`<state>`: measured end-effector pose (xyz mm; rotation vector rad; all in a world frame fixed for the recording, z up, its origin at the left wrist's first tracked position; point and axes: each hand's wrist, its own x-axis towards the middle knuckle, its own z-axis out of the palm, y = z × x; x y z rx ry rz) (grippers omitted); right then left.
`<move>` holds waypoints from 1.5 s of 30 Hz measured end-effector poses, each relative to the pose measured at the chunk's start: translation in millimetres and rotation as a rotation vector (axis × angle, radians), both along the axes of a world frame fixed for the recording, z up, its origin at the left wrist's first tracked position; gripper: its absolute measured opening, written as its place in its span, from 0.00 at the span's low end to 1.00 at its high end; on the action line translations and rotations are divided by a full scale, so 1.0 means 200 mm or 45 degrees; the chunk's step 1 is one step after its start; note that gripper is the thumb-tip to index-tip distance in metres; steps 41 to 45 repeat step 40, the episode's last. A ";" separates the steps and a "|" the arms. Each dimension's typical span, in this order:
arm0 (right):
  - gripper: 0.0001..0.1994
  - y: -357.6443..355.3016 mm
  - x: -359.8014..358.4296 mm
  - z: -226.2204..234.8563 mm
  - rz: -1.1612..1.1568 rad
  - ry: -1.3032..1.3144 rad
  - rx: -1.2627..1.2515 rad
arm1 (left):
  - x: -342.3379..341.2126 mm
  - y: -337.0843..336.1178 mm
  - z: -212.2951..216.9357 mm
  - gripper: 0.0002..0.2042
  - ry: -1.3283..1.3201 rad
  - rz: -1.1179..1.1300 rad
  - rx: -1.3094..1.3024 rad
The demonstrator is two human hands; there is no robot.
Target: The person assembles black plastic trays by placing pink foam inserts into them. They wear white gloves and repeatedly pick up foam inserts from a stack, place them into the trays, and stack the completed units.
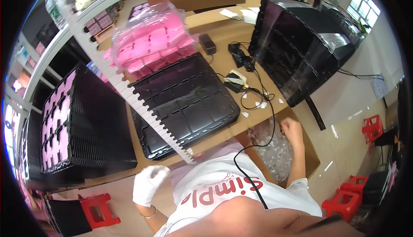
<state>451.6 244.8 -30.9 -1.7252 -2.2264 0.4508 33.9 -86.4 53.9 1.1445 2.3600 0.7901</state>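
Note:
My left hand (149,185), in a white glove, is by my body just off the table's near edge. Its fingers curl loosely inward, and nothing shows in them. My bare right hand (293,130) hangs over a cardboard box (310,157) of small whitish scraps (279,153). Its fingers are bent closed; whatever they may hold is hidden. Ahead of me a black plastic tray (189,101) with shallow rectangular compartments lies on the table. Across its left part in the picture runs a long white notched strip (144,108), its near end close to my shirt.
Black trays with pink inserts make a tall stack (90,129) at the left. Another black tray stack (301,43) stands at the right. Behind the middle tray sit plastic-wrapped pink pieces (150,37). A black cable (274,129) loops from the table to me. Red stools (99,210) stand on the floor.

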 end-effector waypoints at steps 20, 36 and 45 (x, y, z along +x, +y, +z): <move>0.11 0.26 -1.90 0.89 1.237 0.973 1.087 | -0.16 0.43 -0.05 0.12 -0.049 0.360 0.576; 0.17 1.20 -2.53 0.48 0.537 0.174 0.104 | -0.25 0.54 -0.08 0.07 -0.308 0.120 0.444; 0.19 1.19 -2.59 0.50 0.525 0.169 -0.025 | -0.27 0.56 -0.08 0.08 -0.302 0.046 0.472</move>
